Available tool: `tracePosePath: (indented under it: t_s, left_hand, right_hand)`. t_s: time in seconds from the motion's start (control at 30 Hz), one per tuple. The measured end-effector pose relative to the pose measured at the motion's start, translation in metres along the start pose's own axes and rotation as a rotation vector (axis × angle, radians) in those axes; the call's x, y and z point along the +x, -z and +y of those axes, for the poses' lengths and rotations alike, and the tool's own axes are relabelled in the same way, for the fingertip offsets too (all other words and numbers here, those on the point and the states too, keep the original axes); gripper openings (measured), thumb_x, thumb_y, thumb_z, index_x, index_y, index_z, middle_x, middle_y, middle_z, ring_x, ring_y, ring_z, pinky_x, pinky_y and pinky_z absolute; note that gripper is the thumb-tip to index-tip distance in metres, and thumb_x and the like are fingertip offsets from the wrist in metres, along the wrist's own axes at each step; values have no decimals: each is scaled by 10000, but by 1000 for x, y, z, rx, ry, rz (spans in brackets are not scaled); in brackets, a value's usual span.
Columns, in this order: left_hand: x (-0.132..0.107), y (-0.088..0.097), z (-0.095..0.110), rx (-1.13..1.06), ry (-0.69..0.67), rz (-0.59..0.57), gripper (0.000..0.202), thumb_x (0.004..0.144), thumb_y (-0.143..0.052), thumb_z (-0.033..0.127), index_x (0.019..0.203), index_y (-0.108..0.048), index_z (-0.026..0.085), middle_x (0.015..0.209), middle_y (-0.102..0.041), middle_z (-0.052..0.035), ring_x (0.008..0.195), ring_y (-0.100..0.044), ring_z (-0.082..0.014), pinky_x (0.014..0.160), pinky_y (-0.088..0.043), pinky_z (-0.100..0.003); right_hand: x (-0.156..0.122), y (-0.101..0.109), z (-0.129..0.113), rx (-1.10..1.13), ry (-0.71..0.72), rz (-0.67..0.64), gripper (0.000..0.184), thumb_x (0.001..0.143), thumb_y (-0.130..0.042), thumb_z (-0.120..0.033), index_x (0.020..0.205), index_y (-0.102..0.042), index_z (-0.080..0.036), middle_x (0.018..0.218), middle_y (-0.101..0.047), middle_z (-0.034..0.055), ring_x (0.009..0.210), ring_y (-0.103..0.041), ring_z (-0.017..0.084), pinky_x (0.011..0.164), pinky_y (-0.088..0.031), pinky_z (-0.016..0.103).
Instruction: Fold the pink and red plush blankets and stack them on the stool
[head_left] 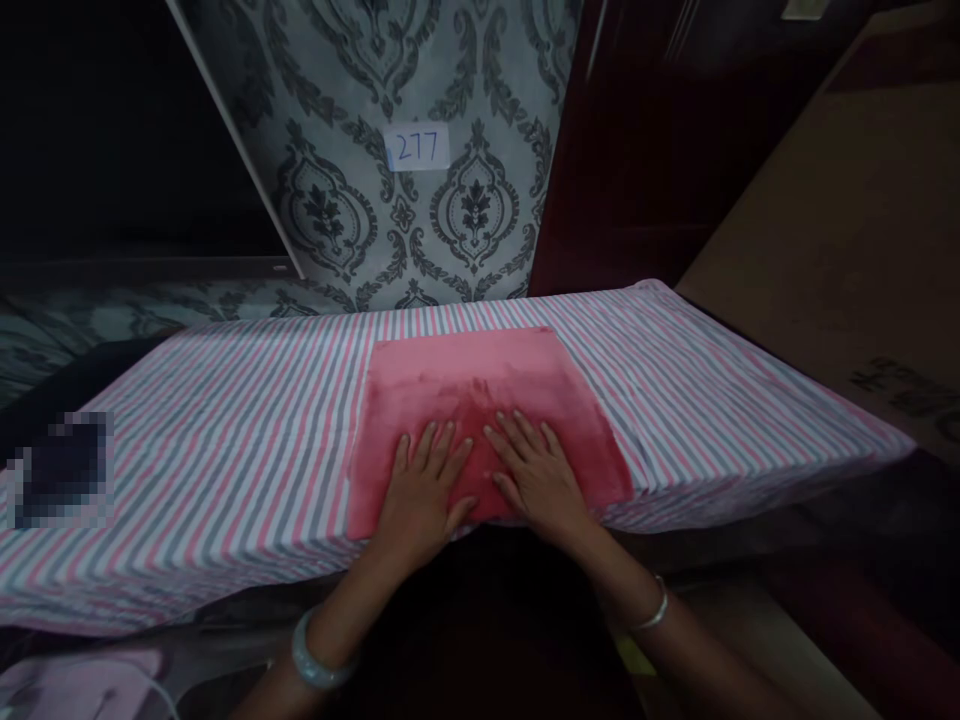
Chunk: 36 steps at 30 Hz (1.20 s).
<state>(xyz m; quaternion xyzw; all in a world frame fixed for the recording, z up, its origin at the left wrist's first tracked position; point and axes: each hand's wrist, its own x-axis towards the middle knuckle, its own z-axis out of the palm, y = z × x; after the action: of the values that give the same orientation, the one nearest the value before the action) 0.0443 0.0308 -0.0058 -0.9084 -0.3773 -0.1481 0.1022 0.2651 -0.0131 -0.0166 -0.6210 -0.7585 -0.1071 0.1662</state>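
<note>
A pink-red cloth (465, 355), with a velvety look and darker patches where the nap is brushed, lies flat and roughly square near the table's front edge. My left hand (427, 490) rests palm down on its left front part, fingers spread. On the right front part lies my right hand (540, 470), also flat with the fingers apart. Neither hand grips anything. Between the fingertips the cloth shows a dark red smudge-like area. Beneath it spreads a striped tablecloth (225, 430) in pink, grey and white.
A dark phone-like object, blurred by pixels (64, 470), sits at the left end of the table. Behind stand a patterned wall (405, 230) with a paper marked 277 (417, 147), a dark screen (135, 130) and a dark red door (637, 150). A large cardboard box (847, 230) borders the right.
</note>
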Motion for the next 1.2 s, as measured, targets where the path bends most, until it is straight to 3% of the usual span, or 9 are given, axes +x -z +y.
tracePosePath:
  t_s: [0.23,0.4,0.5,0.57,0.63,0.77,0.87,1.07,1.2]
  left_hand:
    - [-44,5,-50,-36,150,63,694,966,-487,537,1570,-396,207,1621,-388,-161,1525,-295,-365,1227,-174,-644]
    - [-62,14,-96,-495,468,125,661,938,-456,632,1455,-551,231,1597,-439,-141,1459,-428,-338,1179,-364,-553]
    - [-40,23,-122,-913,784,177,721,817,-611,691,1354,-621,210,1392,-639,-157,1201,-656,-310,1016,-535,-461]
    - [-15,27,-136,-1156,945,142,709,719,-731,662,1234,-666,179,1191,-731,-154,953,-730,-260,835,-594,-384]
    - [10,30,-146,-1311,991,74,652,639,-797,638,1062,-697,152,1016,-761,-141,774,-720,-216,686,-578,-314]
    - [49,29,-156,-1393,974,-15,563,568,-839,624,838,-683,155,690,-700,-52,559,-637,-163,520,-487,-244]
    - [65,25,-159,-1449,979,-15,498,563,-880,541,817,-681,162,650,-676,-25,512,-609,-152,484,-462,-239]
    - [93,21,-166,-1542,1106,-31,443,596,-886,490,808,-715,141,693,-728,-90,563,-678,-218,526,-543,-296]
    - [104,20,-163,-1593,1041,-61,349,572,-895,369,772,-709,153,728,-753,-124,659,-730,-275,618,-596,-338]
  right_hand:
    - [-39,4,61,11,-225,107,553,1029,-391,-401,1565,-420,-268,1638,-381,86,1523,-292,338,1176,-266,635]
    - [-49,1,112,383,-392,175,619,1004,-362,-537,1521,-487,-220,1503,-556,133,1394,-503,323,1136,-412,546]
    - [-29,7,136,633,-605,181,642,967,-401,-583,1473,-545,-216,1351,-675,137,1179,-665,313,1044,-505,495]
    - [-8,13,145,811,-724,123,666,953,-419,-594,1479,-533,-201,1282,-711,140,1051,-713,293,956,-556,464]
    - [16,18,148,955,-777,47,658,958,-415,-583,1458,-548,-177,1253,-723,140,1020,-720,273,920,-569,433]
    - [58,21,145,1050,-713,10,497,969,-457,-511,1235,-706,-172,1284,-719,110,1206,-646,258,1055,-493,399]
    - [82,21,142,1107,-725,-23,397,967,-503,-456,1102,-748,-175,1236,-743,101,1221,-634,252,1061,-486,372]
    - [113,26,140,1182,-887,-119,384,873,-681,-457,1023,-735,-107,1014,-778,161,1000,-709,278,882,-565,358]
    - [117,31,135,1202,-883,-130,354,800,-753,-404,972,-731,-96,893,-774,159,882,-717,275,786,-577,349]
